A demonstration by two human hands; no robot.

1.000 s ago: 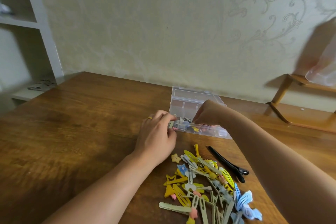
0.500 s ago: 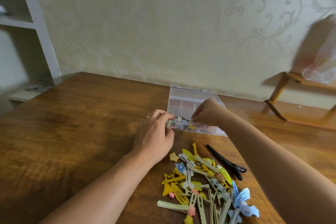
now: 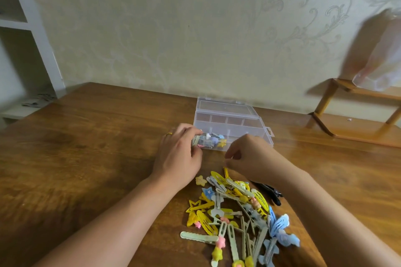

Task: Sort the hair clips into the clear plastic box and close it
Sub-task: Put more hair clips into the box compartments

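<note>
Nearest me, a heap of hair clips (image 3: 236, 214) lies on the brown wooden table (image 3: 86, 158). Above it my right hand (image 3: 249, 156) hovers with fingers loosely curled, holding nothing. My left hand (image 3: 180, 158) grips the near left corner of the clear plastic box (image 3: 234, 123), lid open, some clips inside. Beyond stand patterned wallpaper (image 3: 195, 28), white shelving (image 3: 32, 28) left and a wooden rack (image 3: 358, 119) right.
</note>
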